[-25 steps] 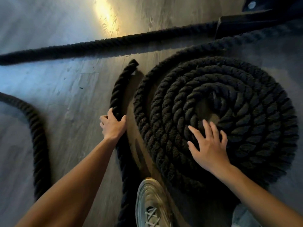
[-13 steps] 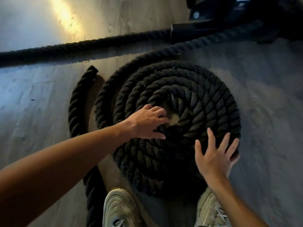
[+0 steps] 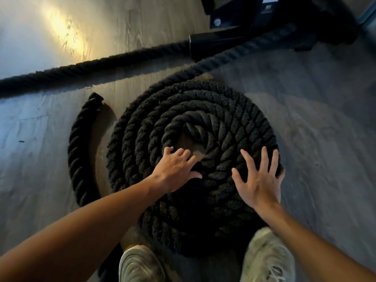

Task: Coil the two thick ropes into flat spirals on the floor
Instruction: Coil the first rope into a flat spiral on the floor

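A thick black twisted rope coil (image 3: 203,123) lies flat on the grey wood-look plank floor (image 3: 317,123), wound round and round into a big spiral with a small gap of bare floor showing in its middle. The left hand (image 3: 177,169) lies on the inner rings just below that gap, fingers loosely bent over the rope and the thumb sticking out to the side; it presses down and does not grab anything. The right hand (image 3: 258,180) rests flat on the outer rings at the right side of the coil, all its fingers spread wide apart, holding nothing. Just left of the coil, a loose curved piece of the same kind of thick black rope (image 3: 78,151) bends around the coil's side, with a strip of floor between them, and its cut end points up and away. Above the coil, a long straight black rope (image 3: 91,66) runs across the floor to a dark metal frame base (image 3: 219,43) at the top. From there another length of rope comes down and joins the coil's outer ring. A warm yellow patch of light (image 3: 67,35) shines on the floor far above and left of the coil. Two pale worn sneakers (image 3: 140,265) stand right below the coil, toes touching its edge.
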A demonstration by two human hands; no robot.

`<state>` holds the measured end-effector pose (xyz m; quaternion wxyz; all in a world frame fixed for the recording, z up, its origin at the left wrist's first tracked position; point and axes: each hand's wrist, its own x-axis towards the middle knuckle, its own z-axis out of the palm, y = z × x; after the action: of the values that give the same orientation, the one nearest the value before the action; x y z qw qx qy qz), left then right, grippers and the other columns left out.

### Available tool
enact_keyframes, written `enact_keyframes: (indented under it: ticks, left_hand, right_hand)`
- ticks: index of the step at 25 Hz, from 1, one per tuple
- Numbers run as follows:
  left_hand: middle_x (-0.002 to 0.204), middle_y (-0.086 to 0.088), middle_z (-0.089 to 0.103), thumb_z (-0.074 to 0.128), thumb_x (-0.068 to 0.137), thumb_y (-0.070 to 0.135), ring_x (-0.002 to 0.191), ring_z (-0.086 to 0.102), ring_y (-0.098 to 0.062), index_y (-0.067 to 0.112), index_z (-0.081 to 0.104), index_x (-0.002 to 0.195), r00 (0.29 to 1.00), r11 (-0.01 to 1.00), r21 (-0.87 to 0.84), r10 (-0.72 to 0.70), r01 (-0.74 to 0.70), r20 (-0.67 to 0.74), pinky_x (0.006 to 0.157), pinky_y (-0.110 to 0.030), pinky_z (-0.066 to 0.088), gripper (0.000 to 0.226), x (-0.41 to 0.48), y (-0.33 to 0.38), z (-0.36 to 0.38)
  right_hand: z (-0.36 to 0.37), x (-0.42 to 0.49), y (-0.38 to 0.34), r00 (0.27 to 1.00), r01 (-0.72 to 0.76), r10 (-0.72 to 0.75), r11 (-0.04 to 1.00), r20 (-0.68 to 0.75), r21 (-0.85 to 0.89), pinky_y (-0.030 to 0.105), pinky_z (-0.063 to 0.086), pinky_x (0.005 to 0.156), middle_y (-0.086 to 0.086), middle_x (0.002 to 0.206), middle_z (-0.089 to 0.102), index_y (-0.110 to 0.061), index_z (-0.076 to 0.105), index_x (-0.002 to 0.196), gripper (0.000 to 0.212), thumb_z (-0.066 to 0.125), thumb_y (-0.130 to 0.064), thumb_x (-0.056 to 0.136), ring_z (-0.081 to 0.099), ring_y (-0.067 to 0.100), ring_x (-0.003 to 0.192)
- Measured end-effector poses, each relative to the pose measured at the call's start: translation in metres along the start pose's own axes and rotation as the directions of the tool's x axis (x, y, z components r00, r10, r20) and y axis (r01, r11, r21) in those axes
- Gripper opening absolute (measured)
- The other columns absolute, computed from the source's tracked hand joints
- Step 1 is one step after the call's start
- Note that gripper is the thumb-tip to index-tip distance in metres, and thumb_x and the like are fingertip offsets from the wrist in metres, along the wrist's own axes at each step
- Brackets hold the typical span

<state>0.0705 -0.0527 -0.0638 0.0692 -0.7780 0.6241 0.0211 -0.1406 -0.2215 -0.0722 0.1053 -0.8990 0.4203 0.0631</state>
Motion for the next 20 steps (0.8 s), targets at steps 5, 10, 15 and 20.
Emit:
enact_keyframes:
  ticks: [5,10,15,20]
  left_hand:
    - [0.103,-0.007,0.061,0.024,0.094,0.072,0.095,0.059,-0.03,0.018,0.059,0.113,0.998,0.999,-0.006,-0.052,0.052,0.032,0.089,-0.055,0.042,0.067,0.013,0.013,-0.005]
    - [0.112,0.003,0.062,0.024,0.084,0.086,0.108,0.056,-0.023,0.03,0.057,0.119,0.972,0.954,-0.224,-0.165,0.2,0.166,0.096,-0.049,0.037,0.074,0.035,0.011,-0.014]
    - [0.136,-0.006,0.044,0.053,0.093,0.062,0.127,0.042,-0.032,0.028,0.042,0.142,0.997,0.979,-0.19,-0.076,0.08,0.029,0.096,-0.046,0.042,0.061,0.088,-0.039,-0.027]
    - [0.141,-0.011,0.045,0.033,0.102,0.058,0.125,0.046,-0.03,0.018,0.041,0.146,0.995,0.975,0.213,0.049,-0.067,0.09,0.092,-0.041,0.044,0.06,0.12,-0.038,-0.029]
  right_hand:
    - [-0.006,0.012,0.014,0.999,0.031,-0.031,0.999,-0.025,-0.013,0.065,0.02,0.111,0.013,0.165,0.002,-0.046,0.014,0.152,0.068,0.024,-0.071,0.09,-0.008,0.037,0.15]
    - [-0.007,0.018,0.024,0.998,0.047,-0.046,0.999,-0.053,0.018,0.065,0.02,0.111,0.011,0.165,0.004,-0.047,0.017,0.151,0.068,0.027,-0.072,0.09,-0.009,0.034,0.15]
    - [-0.008,0.021,0.025,0.998,0.048,-0.047,0.998,-0.034,0.037,0.066,0.019,0.112,0.009,0.165,0.003,-0.048,0.019,0.151,0.067,0.028,-0.072,0.089,-0.011,0.033,0.15]
    - [-0.011,0.034,0.029,0.997,0.066,-0.065,0.998,-0.035,0.024,0.066,0.02,0.112,0.01,0.165,0.005,-0.047,0.02,0.15,0.067,0.029,-0.072,0.089,-0.01,0.034,0.15]
